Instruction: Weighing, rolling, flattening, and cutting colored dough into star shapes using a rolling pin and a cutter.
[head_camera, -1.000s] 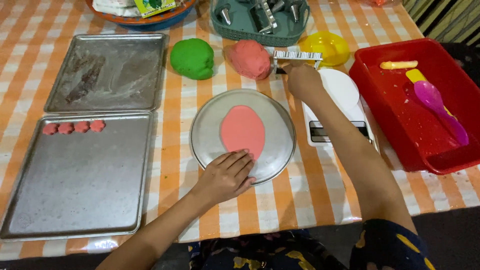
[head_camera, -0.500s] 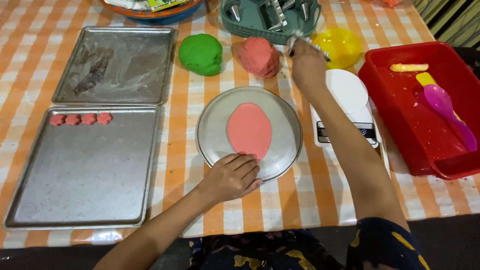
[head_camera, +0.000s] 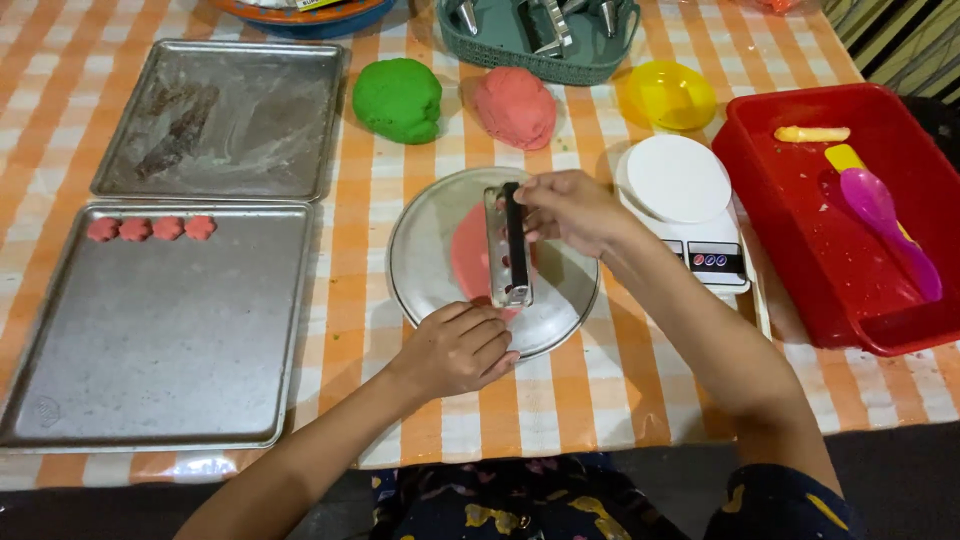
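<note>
Checked tablecloth — metal scraper pinched in right-hand fingers.

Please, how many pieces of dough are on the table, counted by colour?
Green ball: 1
Pink ball: 1
Pink flat sheet on the round plate: 1
Pink flower shapes on the tray: 4
Total: 7

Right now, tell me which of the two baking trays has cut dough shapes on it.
The nearer baking tray, at the table's front left. Four small pink flower shapes line its far edge; the farther tray holds only smears and flour.
</note>
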